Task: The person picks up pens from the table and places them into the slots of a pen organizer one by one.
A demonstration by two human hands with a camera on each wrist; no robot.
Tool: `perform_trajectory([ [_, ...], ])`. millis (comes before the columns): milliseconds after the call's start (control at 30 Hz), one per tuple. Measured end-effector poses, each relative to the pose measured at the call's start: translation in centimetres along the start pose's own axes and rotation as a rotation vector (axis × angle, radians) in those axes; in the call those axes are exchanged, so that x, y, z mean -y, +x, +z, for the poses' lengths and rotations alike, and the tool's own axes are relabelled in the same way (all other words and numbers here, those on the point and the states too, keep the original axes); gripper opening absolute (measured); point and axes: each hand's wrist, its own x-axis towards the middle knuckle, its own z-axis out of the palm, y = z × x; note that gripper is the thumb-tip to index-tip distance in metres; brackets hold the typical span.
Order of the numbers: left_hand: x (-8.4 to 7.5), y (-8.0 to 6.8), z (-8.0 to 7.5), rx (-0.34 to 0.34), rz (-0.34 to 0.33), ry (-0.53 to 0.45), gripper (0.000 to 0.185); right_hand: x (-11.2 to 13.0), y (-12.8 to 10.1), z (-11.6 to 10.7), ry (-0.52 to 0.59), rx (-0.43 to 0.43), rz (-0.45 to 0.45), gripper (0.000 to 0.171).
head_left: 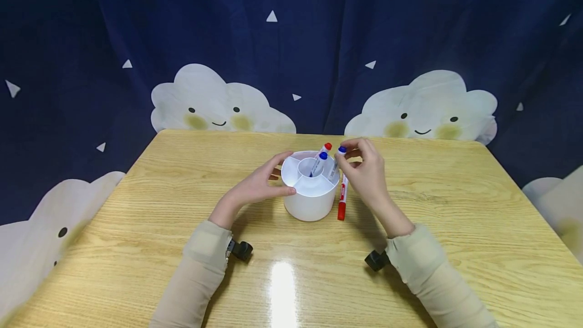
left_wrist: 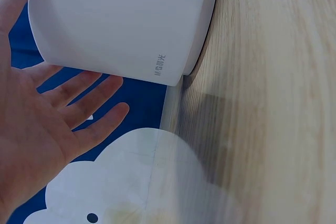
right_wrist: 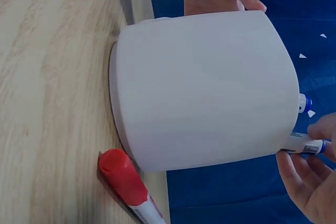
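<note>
A white round pen holder (head_left: 310,205) with a central cup and divided outer compartments stands on the table. My left hand (head_left: 260,180) rests against its left side, fingers spread and nearly straight, thumb at the near rim. The left wrist view shows the palm apart from the wall. My right hand (head_left: 368,168) pinches a blue-capped marker (head_left: 341,151) near its cap, the lower part inside the right compartment. Another blue-capped marker (head_left: 318,164) leans in the central cup, and a red-tipped marker (head_left: 326,147) stands behind it.
A red-capped marker (head_left: 342,199) lies on the wooden table (head_left: 182,176) just right of the holder, its cap towards me. Behind the table hangs a dark blue curtain (head_left: 309,39) with clouds and small white triangles.
</note>
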Motion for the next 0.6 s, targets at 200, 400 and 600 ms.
perform_trajectory([
  [200,2.5,0.8,0.3,-0.016,0.009,0.003,0.086,-0.1,-0.3,0.1,-0.024,0.020,0.007,0.017],
  [400,2.7,0.9,0.3,-0.022,0.023,0.006,0.086,-0.3,-0.2,0.1,-0.010,-0.001,0.002,0.014],
  [600,2.7,0.9,0.3,-0.017,0.025,0.003,0.085,-1.2,0.3,-0.3,-0.033,-0.026,0.016,0.015],
])
